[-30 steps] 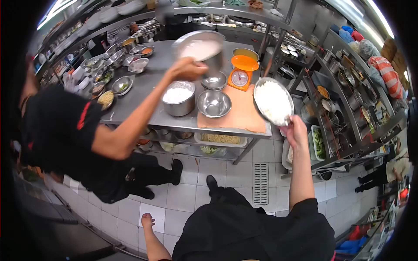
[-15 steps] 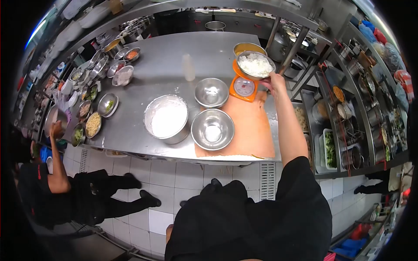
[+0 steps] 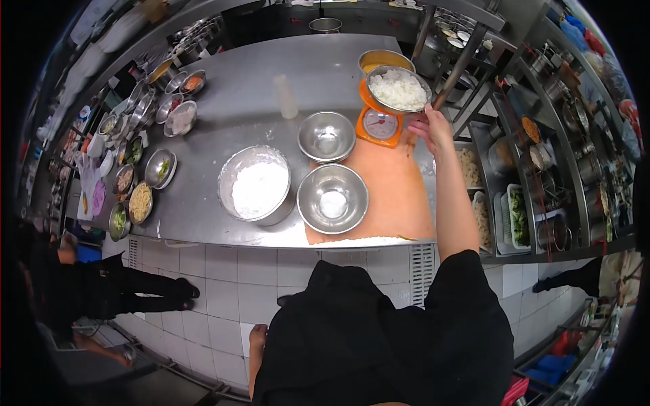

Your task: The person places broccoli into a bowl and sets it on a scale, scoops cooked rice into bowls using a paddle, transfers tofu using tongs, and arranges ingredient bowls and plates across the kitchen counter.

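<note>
A: Here it is, the steel bowl [image 3: 380,102] is up at the orange kitchen scale [image 3: 379,128], no longer held out past the surface's [image 3: 237,88] right edge!

B: And look at the right hand [image 3: 433,130]: the grip is looser now than half a second ago, fingers spread, one tip at the rim and the others just below it.

A: So the scale's tray [image 3: 370,99] seems to be taking the weight, white rice [image 3: 397,90] and all?

B: It looks that way, though I can't tell whether that fingertip bears any of it. There's a dial [image 3: 380,124] facing us, too small to read.

A: And the left hand [image 3: 257,336]?

B: Well apart from the right, low beside the dark clothing, half hidden. I can't tell whether it holds anything.

A: Around the scale?

B: A metal pan [image 3: 386,54] just behind it, an orange mat [image 3: 399,183] in front, then a far bowl [image 3: 327,137] and a near bowl [image 3: 332,199] to the left. Beyond those, a deep pot [image 3: 279,211] of white powder [image 3: 256,186].

A: The co-worker [image 3: 74,277] is farther off now, at far left!
</note>
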Tool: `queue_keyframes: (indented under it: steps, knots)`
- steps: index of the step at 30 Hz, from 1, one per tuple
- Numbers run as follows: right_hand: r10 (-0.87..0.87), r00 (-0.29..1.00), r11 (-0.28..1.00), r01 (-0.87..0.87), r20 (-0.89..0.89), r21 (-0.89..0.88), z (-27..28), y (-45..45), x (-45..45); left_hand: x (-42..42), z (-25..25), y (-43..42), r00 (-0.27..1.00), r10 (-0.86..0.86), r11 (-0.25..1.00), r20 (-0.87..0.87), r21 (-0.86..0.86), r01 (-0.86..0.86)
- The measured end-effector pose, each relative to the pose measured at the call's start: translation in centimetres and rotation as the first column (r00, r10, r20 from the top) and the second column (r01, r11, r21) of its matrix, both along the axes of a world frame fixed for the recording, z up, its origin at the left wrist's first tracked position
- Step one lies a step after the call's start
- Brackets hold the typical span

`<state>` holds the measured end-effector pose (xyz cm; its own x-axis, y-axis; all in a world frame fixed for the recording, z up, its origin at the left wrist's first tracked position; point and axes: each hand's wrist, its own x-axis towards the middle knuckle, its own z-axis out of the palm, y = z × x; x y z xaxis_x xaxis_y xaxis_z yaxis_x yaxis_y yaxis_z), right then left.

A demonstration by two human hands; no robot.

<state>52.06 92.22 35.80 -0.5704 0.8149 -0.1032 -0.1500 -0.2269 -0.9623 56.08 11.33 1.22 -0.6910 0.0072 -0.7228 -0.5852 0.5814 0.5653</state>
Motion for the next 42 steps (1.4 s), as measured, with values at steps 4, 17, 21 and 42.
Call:
queue_keyframes:
  steps: [4,17,21,42]
  knots:
    - [-0.017,1.000,0.998,0.016,-0.018,-0.053,-1.3,-0.1,0.4,0.3,-1.6,0.2,0.985,-0.153,0.987,-0.082,-0.071,0.147]
    - [-0.070,0.997,0.983,0.065,0.024,0.173,-1.0,1.5,-2.3,3.6,-1.4,-3.3,0.891,-0.442,0.858,-0.103,-0.337,0.387]
    - [-0.006,0.993,0.934,-0.037,0.119,0.355,-3.4,4.9,-3.9,2.2,4.0,-1.1,0.996,-0.045,0.990,0.081,-0.130,0.055]
    - [0.795,0.578,0.606,-0.764,0.184,-0.221,-7.6,-69.4,-22.2,-15.7,8.0,-27.2,0.862,0.493,0.812,-0.120,0.420,-0.405]
